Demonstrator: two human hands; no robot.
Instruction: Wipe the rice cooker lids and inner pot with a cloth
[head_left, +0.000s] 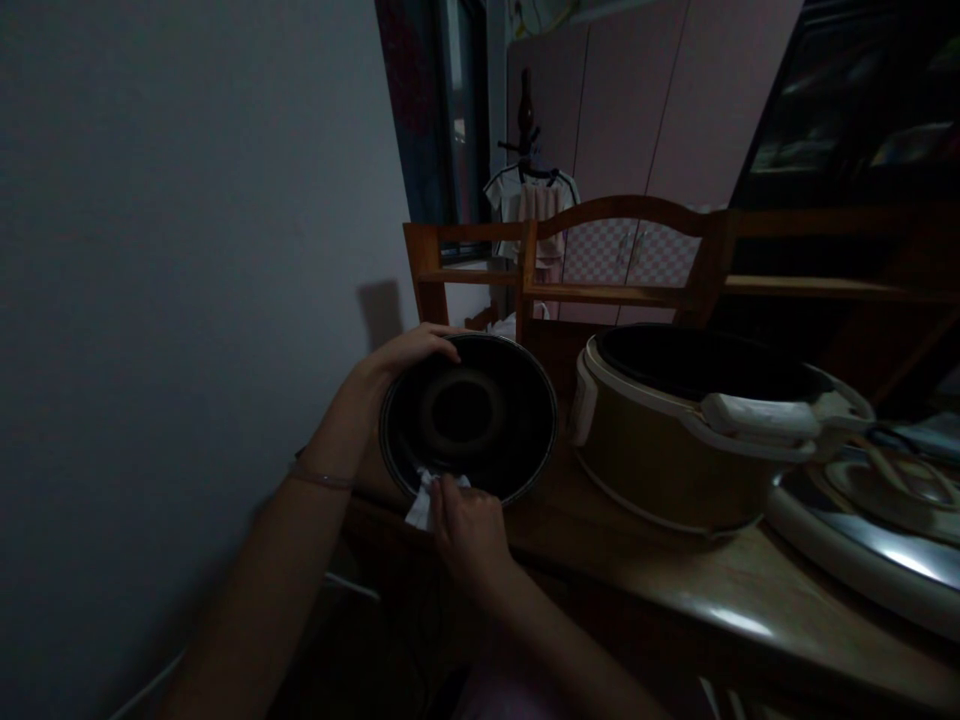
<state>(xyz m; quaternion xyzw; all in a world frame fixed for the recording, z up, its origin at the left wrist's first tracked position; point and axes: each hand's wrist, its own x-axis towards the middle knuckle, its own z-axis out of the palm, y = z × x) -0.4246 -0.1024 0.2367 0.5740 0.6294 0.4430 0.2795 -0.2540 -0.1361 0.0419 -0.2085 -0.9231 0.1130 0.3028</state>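
Note:
A dark round inner pot (517, 420) is tilted so that its open mouth faces me, at the left end of the wooden table. My left hand (409, 350) grips its upper left rim, the thumb over the edge inside and the other fingers behind. In my right hand (469, 520) a crumpled white cloth or tissue (421, 508) is pinched against the pot's lower rim. Right of the pot stands a large rice cooker body (652, 450), pale-rimmed, with its top open and its inside dark.
The cooker's shiny lid (862, 530) lies on the table (675, 580) at the right. A wooden shelf frame (615, 293) rises along the back. The white wall (187, 250) is close on the left. Clothes (536, 200) hang behind, before a pink wardrobe (622, 100).

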